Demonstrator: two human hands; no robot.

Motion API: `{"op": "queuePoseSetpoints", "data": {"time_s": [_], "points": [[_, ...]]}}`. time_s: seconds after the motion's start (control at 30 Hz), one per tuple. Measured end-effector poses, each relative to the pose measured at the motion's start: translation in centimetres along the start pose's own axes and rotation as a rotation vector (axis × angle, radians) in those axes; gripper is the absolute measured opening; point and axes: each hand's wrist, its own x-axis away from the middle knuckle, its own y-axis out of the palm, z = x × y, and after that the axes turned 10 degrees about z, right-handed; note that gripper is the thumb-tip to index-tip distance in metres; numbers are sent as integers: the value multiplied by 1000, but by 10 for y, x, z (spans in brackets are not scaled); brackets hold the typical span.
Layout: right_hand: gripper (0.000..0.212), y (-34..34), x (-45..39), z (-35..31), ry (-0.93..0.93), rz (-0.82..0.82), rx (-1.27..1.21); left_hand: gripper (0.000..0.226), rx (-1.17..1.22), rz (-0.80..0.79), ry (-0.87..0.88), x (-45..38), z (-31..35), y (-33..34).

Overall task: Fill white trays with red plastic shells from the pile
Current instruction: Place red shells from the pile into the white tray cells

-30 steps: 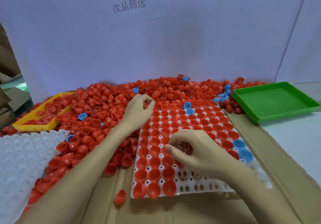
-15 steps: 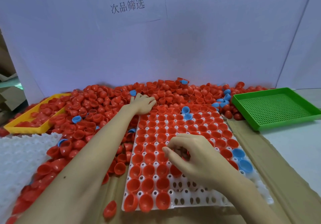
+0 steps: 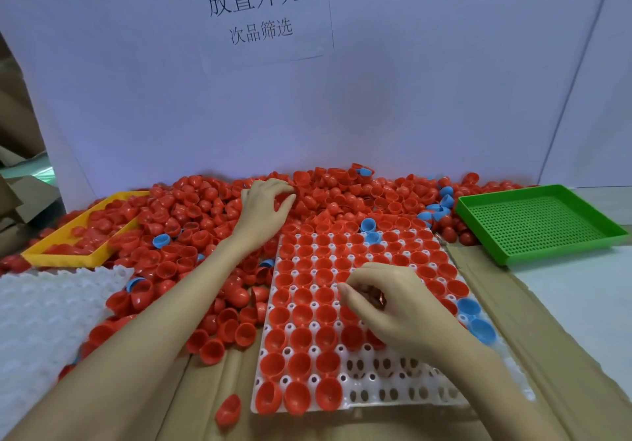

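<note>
A white tray (image 3: 386, 391) with round pockets lies on cardboard in front of me. Most pockets hold red shells, with bare ones in the near right rows. My right hand (image 3: 400, 307) hovers over the tray's middle, fingers curled round a red shell (image 3: 377, 298) that shows between them. My left hand (image 3: 265, 209) reaches into the pile of red shells (image 3: 191, 208) behind the tray, its thumb and fingertips closing on a shell (image 3: 281, 197) there. A few blue shells (image 3: 478, 327) sit in the tray's right side.
A spare white tray (image 3: 41, 324) lies at the near left. A yellow tray (image 3: 61, 259) with red shells sits at the far left, a green perforated tray (image 3: 533, 221) at the far right. One loose red shell (image 3: 228, 410) lies near the tray's front. A white backboard stands behind.
My left hand has moved from the tray's far left corner farther back into the pile and curled onto a shell. My right hand has stayed over the tray's middle.
</note>
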Motion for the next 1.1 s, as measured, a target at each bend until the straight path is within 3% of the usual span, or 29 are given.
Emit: {"op": "queuePoseSetpoints", "data": {"time_s": [0.17,0.33,0.47,0.6,0.83,1.0,1.1], "points": [[8,2,-2,6,88,230,-63,26,70,133,66,56,41,-30],[41,4,-4,4,170,311,-215,23,106,206,58,102,60,-44],[43,6,-4,3,187,298,-205,19,3,278,-100,89,37,-58],[40,6,-4,-1,188,288,-199,19,-39,158,-237,79,14,-70],[37,8,-3,-4,197,240,-156,20,127,68,-28,92,36,-63],[69,9,-3,-6,207,208,-225,16,323,-23,102,106,66,-64],[65,9,-2,-10,190,169,-329,18,415,-131,168,115,80,-65]]}}
